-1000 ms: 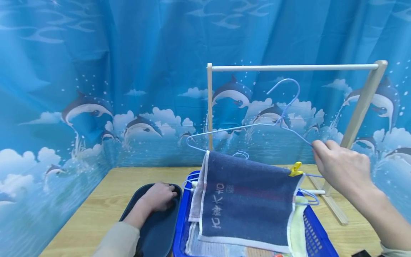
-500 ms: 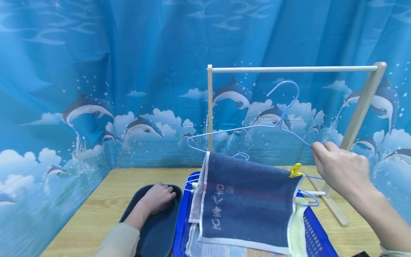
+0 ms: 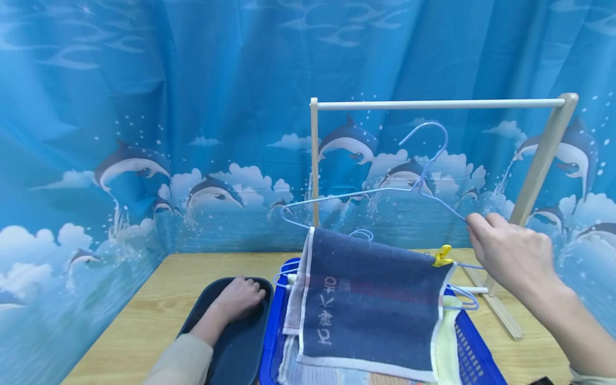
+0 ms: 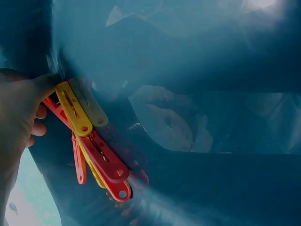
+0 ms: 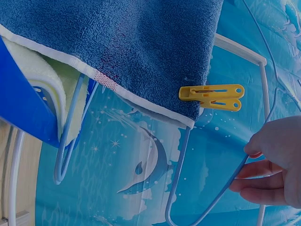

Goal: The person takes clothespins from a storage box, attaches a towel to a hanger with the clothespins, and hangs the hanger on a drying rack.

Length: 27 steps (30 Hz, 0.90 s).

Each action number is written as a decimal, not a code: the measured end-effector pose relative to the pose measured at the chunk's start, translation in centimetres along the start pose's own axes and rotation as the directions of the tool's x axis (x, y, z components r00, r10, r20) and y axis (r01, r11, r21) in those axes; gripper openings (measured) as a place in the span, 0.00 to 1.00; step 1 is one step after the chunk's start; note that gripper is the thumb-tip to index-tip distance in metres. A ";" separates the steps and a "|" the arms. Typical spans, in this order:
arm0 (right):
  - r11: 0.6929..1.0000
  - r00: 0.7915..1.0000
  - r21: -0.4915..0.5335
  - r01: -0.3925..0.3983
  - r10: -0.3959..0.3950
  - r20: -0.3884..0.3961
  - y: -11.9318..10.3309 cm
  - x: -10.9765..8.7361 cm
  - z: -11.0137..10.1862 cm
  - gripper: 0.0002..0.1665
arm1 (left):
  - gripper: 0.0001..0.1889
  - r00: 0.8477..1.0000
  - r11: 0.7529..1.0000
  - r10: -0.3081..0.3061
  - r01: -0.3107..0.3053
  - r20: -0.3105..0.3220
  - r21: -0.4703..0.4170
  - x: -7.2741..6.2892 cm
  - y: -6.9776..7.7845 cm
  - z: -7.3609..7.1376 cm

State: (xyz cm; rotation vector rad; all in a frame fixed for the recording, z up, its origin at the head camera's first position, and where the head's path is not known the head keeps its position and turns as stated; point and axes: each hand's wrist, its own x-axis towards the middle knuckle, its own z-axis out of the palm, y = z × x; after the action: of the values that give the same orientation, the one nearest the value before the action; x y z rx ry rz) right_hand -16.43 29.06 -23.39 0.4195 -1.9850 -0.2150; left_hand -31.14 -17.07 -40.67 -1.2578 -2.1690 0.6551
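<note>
My left hand (image 3: 239, 297) reaches down into a dark oval tray (image 3: 240, 347) on the table. In the left wrist view, its thumb pinches the end of a yellow clothespin (image 4: 74, 109), among several red and yellow clothespins (image 4: 106, 160); the hand hides them from the head view. My right hand (image 3: 512, 251) grips the right side of a light blue wire hanger (image 3: 346, 194), hook upward. Over the hanger's bottom bar drapes a dark blue towel (image 3: 372, 305) with white edging. Another yellow clothespin (image 5: 211, 96) clips its right top corner; the left corner carries no clip.
Below the towel stands a blue plastic basket (image 3: 474, 347) holding more hangers and a pale yellow cloth (image 3: 448, 331). Behind it rises a wooden rack with a white rail (image 3: 433, 105). A blue dolphin-print curtain (image 3: 207, 133) hangs around the table (image 3: 130, 331).
The left hand shifts slightly within the tray, and a bit of yellow glimpsed under it half a second ago is hidden now. The right hand, hanger and towel stay nearly still.
</note>
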 end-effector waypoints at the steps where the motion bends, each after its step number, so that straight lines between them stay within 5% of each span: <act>1: 1.000 1.000 0.001 -0.001 0.001 0.002 0.0 0.0 0.0 0.25 | 0.08 1.000 1.000 -0.002 0.002 0.001 -0.001 0.0 0.0 0.1; 27: 1.000 1.000 0.003 -0.009 0.009 0.024 0.1 -0.3 0.0 0.23 | 0.07 0.999 0.996 0.034 -0.032 -0.026 0.086 0.0 0.7 0.6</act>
State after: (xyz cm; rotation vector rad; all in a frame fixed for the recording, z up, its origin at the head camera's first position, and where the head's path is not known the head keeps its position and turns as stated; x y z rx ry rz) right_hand -16.36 29.28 -23.64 0.4115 -2.0102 -0.2125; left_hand -31.08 -16.86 -41.62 -1.2528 -2.0798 0.7319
